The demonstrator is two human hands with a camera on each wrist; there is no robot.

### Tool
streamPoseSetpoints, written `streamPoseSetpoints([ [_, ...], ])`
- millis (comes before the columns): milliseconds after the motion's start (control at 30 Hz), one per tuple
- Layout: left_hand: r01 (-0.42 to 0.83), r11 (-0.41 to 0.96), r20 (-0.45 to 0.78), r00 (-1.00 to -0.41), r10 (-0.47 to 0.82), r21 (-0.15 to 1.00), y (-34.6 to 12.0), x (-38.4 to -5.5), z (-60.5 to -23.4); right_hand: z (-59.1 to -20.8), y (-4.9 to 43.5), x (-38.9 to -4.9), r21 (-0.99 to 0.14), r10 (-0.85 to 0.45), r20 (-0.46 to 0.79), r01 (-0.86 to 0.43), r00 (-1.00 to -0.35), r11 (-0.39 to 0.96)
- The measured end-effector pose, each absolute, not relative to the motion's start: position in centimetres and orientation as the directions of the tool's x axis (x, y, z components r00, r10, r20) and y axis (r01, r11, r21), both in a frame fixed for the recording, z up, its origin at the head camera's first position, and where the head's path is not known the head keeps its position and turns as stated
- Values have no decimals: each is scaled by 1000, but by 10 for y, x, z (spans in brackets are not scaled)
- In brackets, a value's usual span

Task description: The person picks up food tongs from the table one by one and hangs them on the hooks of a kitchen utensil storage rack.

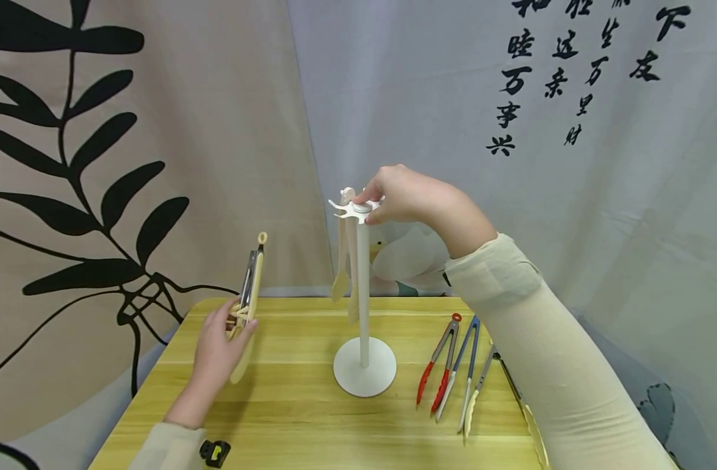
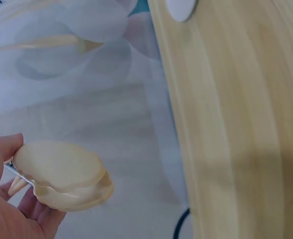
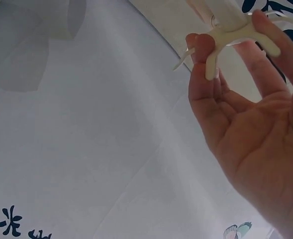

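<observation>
In the head view, my left hand (image 1: 214, 352) holds a pair of cream-and-steel tongs (image 1: 251, 281) nearly upright over the table's left side, ring end up. The left wrist view shows its broad cream tips (image 2: 61, 167) beside my left hand (image 2: 14, 206). A white utensil stand (image 1: 363, 281) stands upright mid-table on a round base. My right hand (image 1: 413, 199) pinches the hooked top of this stand; in the right wrist view, fingers and thumb are round the hooked top (image 3: 233, 35). Pale cream utensils (image 1: 340, 277) hang from hooks on the stand's left side.
Right of the stand lie red-handled tongs (image 1: 438, 367), blue-and-white tongs (image 1: 468, 365) and cream-tipped tongs (image 1: 480, 386). Another cream-edged utensil (image 1: 534, 427) is partly hidden by my right sleeve. A printed curtain hangs behind the wooden table (image 1: 299, 418).
</observation>
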State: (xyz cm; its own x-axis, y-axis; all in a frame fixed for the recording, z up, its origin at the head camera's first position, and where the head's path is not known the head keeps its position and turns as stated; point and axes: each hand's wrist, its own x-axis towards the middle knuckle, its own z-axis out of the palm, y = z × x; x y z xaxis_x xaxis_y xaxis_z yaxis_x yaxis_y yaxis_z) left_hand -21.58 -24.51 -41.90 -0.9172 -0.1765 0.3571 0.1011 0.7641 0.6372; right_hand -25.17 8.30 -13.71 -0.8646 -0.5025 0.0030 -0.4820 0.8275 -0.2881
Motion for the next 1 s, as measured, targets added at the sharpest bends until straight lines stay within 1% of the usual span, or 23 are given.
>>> streamPoseSetpoints([
  [333,146,746,385,-909,-157,649,-225,-213,-398,-137,80,-252,-288,-490,0,-469,-872,835],
  [733,297,679,486,-868,-100,671,-202,-212,-376,-136,79,-251,-281,-484,-9,-463,-875,841],
  [1000,320,660,495,-864,-91,679,-188,-212,-366,-137,78,-250,-274,-481,-5,-461,-877,844],
])
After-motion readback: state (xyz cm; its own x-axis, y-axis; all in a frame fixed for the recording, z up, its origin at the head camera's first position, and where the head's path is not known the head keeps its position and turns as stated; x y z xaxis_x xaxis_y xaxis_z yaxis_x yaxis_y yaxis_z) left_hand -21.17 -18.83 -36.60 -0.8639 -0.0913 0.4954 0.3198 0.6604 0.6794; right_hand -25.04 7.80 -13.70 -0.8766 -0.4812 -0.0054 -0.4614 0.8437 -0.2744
